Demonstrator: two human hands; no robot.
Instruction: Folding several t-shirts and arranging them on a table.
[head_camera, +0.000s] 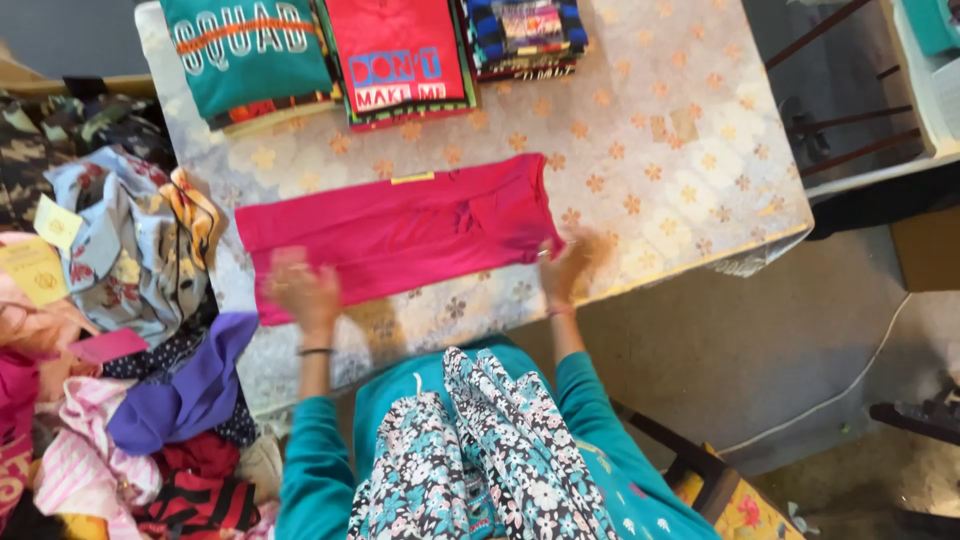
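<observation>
Smoothing the pink shirt (400, 232), already folded into a long band across the bench (680, 150), my left hand (303, 290) and right hand (566, 268) press flat and open on its near edge, gripping nothing. Three folded stacks (400, 55) sit done beyond; the unfolded heap (140, 330) at my left remains.

Bright, even daylight; both hands motion-blurred, the rest fairly sharp.
</observation>
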